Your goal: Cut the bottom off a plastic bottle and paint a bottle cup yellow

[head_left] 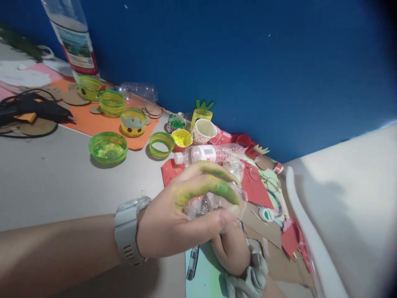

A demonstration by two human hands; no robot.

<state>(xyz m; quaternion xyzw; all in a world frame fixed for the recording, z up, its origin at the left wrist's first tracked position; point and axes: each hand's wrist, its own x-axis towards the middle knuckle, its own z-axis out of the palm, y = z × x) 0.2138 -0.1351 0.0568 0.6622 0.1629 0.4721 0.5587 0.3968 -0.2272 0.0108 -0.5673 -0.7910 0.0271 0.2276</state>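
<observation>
My left hand (186, 211), with yellow and green paint on its fingers and a pale watch (127, 229) at the wrist, is closed around a clear plastic piece (243, 200). The piece has a rounded edge and looks like a cut part of a bottle. Just below and behind it is my right hand (232, 248), a grey-green scrunchie (248, 277) on its wrist. Its bent fingers are largely hidden, so what they grip cannot be made out. Beyond the hands lies a clear plastic bottle (207, 153) with a white cap.
Green-and-yellow painted plastic rings and bowls (108, 148) stand at left, near a black glue gun (34, 108). Paper cups (182, 140) hold yellow and green paint. A cutter (192, 263), red paper (257, 186) and glasses (263, 178) lie around. A blue partition (217, 54) rises behind.
</observation>
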